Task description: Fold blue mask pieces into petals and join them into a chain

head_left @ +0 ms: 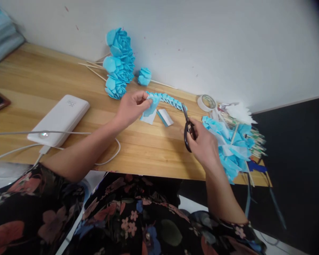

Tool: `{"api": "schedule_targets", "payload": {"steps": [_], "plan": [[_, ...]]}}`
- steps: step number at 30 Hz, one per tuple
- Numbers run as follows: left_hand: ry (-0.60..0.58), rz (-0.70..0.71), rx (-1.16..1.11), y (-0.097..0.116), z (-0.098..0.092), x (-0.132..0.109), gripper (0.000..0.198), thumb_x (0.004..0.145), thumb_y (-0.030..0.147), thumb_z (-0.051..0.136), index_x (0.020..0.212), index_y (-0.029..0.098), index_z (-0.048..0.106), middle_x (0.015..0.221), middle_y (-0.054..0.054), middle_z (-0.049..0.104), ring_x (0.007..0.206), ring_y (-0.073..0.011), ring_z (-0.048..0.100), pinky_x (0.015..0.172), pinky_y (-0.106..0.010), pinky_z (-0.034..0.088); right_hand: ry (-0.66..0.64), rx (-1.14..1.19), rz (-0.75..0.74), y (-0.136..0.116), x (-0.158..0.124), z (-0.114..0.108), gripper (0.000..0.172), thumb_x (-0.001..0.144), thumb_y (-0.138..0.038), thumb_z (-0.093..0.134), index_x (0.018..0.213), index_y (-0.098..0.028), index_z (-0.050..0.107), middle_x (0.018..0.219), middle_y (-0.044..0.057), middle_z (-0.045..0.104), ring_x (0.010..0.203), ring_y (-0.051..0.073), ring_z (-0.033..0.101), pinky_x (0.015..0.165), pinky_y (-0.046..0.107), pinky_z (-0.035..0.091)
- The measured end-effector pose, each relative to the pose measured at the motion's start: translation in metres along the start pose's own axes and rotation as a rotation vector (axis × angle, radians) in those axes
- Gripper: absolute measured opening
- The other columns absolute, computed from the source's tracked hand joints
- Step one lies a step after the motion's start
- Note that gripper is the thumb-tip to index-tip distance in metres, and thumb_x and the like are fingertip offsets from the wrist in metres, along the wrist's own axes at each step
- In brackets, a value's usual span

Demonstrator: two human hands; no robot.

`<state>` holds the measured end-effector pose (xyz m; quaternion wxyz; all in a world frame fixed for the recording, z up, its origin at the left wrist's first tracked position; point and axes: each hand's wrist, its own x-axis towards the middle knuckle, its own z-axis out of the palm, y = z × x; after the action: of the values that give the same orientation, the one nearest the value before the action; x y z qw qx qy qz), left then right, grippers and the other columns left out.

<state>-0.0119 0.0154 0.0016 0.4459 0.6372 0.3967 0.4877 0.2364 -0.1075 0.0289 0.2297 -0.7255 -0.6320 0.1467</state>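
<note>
My left hand (131, 107) pinches the near end of a strip of folded light-blue paper petals (167, 100) that lies across the wooden desk (138, 148). My right hand (204, 144) grips black-handled scissors (187, 127), blades pointing up toward the strip's far end. A small white and blue paper piece (165, 117) lies between the two hands.
Finished blue paper flowers (118, 63) on wooden sticks lie by the wall. A tape roll (206, 102) sits behind the scissors. A heap of blue paper and sticks (235, 147) fills the desk's right end. A white power bank (60, 119) with cables lies at left.
</note>
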Motion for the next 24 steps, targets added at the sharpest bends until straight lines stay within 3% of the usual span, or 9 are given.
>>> {"api": "schedule_targets", "payload": {"steps": [2, 4, 10, 13, 15, 17, 20, 24], "plan": [[0.001, 0.001, -0.017, 0.001, 0.0, 0.0, 0.015, 0.083, 0.028, 0.065, 0.073, 0.02, 0.058, 0.068, 0.001, 0.058, 0.063, -0.0116, 0.05, 0.058, -0.025, 0.04, -0.007, -0.272, 0.014, 0.008, 0.005, -0.001, 0.049, 0.094, -0.037, 0.06, 0.14, -0.019, 0.065, 0.113, 0.013, 0.076, 0.104, 0.033, 0.07, 0.086, 0.043, 0.053], [-0.005, 0.009, -0.022, 0.001, 0.001, 0.0, 0.016, 0.083, 0.03, 0.065, 0.073, 0.02, 0.057, 0.068, 0.001, 0.057, 0.063, -0.0115, 0.049, 0.058, -0.025, 0.04, -0.042, -0.4, 0.027, 0.014, 0.007, 0.001, 0.052, 0.095, -0.033, 0.057, 0.143, -0.016, 0.063, 0.118, 0.016, 0.077, 0.108, 0.035, 0.07, 0.085, 0.042, 0.052], [-0.026, 0.0, -0.067, 0.0, 0.003, -0.002, 0.023, 0.081, 0.039, 0.069, 0.073, 0.02, 0.058, 0.066, 0.001, 0.057, 0.062, -0.0116, 0.049, 0.056, -0.024, 0.038, -0.095, -0.574, 0.039, 0.006, 0.01, -0.003, 0.044, 0.102, -0.039, 0.053, 0.135, -0.017, 0.071, 0.109, 0.017, 0.081, 0.095, 0.036, 0.076, 0.076, 0.04, 0.051], [-0.061, -0.016, -0.118, 0.001, 0.004, -0.003, 0.023, 0.08, 0.04, 0.07, 0.073, 0.02, 0.06, 0.067, 0.001, 0.059, 0.061, -0.0116, 0.051, 0.056, -0.024, 0.041, -0.031, -0.551, 0.05, -0.003, 0.017, -0.009, 0.039, 0.102, -0.039, 0.055, 0.124, -0.018, 0.078, 0.098, 0.017, 0.082, 0.09, 0.037, 0.077, 0.077, 0.043, 0.053], [-0.097, -0.025, -0.158, 0.003, 0.004, -0.004, 0.023, 0.08, 0.04, 0.071, 0.074, 0.02, 0.062, 0.069, 0.0, 0.062, 0.062, -0.0118, 0.054, 0.058, -0.025, 0.044, 0.039, -0.35, 0.005, -0.01, 0.025, -0.009, 0.035, 0.101, -0.039, 0.057, 0.121, -0.02, 0.079, 0.102, 0.015, 0.083, 0.095, 0.034, 0.077, 0.084, 0.044, 0.055], [-0.13, -0.036, -0.187, 0.005, 0.004, -0.005, 0.022, 0.081, 0.039, 0.072, 0.074, 0.019, 0.064, 0.071, 0.0, 0.065, 0.063, -0.0123, 0.056, 0.06, -0.026, 0.047, 0.033, 0.004, -0.091, -0.018, 0.035, -0.001, 0.037, 0.1, -0.044, 0.056, 0.122, -0.024, 0.078, 0.116, 0.011, 0.081, 0.107, 0.03, 0.075, 0.092, 0.045, 0.057], [-0.145, -0.054, -0.193, 0.008, 0.003, -0.007, 0.022, 0.081, 0.039, 0.073, 0.074, 0.019, 0.066, 0.069, 0.0, 0.065, 0.062, -0.0125, 0.056, 0.06, -0.026, 0.048, -0.081, 0.491, -0.157, -0.031, 0.053, 0.017, 0.046, 0.095, -0.06, 0.061, 0.125, -0.028, 0.076, 0.13, 0.006, 0.077, 0.122, 0.026, 0.07, 0.099, 0.045, 0.058], [-0.137, -0.072, -0.206, 0.007, 0.001, -0.006, 0.024, 0.08, 0.04, 0.074, 0.072, 0.018, 0.066, 0.068, 0.001, 0.063, 0.061, -0.0118, 0.055, 0.06, -0.026, 0.046, -0.235, 0.86, -0.106, -0.045, 0.076, 0.039, 0.05, 0.081, -0.064, 0.076, 0.114, -0.026, 0.077, 0.121, 0.004, 0.078, 0.112, 0.02, 0.07, 0.103, 0.04, 0.055]]}}
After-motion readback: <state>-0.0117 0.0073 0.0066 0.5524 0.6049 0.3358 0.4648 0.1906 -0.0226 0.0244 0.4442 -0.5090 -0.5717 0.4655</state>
